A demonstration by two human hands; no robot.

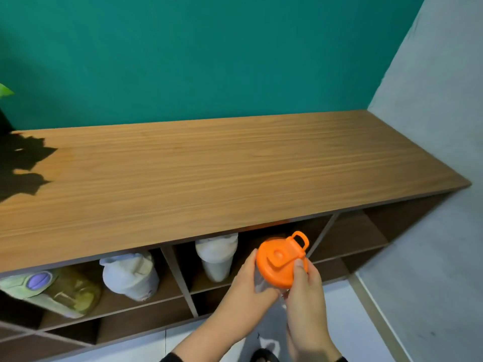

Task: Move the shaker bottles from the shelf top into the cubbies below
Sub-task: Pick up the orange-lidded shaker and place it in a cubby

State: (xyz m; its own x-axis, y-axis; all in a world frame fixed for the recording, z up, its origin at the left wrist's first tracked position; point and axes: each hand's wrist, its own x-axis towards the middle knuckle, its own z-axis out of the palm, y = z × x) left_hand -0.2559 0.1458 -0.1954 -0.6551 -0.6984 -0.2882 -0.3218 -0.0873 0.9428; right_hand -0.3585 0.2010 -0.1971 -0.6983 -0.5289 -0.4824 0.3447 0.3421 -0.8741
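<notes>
While both hands grip it, the clear plastic shaker bottle with the orange flip-cap lid (281,262) hangs in the air just in front of the shelf's upper row of cubbies, below the front edge of the long wood-grain shelf top (209,168). The left hand (248,286) wraps around the bottle's clear body, fingers curled closed on its left side. The right hand (304,286) clamps the other side, its thumb pressing on the rim of the orange lid. The lid faces up toward the camera, its carry loop pointing toward the cubbies.

In the upper middle cubby (261,239), just behind the held bottle, a frosted white shaker bottle with a white lid (217,257) stands upright against the cubby's left part. In the upper left cubby, a pale shaker bottle with a light blue-white lid (129,275) stands beside a yellowish translucent bottle with a green lid and purple cap (52,290), which is tilted over toward the left. The upper right cubby (355,236) shows only dark wood. A green leaf (5,90) and its dark shadow sit at the shelf top's far left end, against the teal wall (209,53).
</notes>
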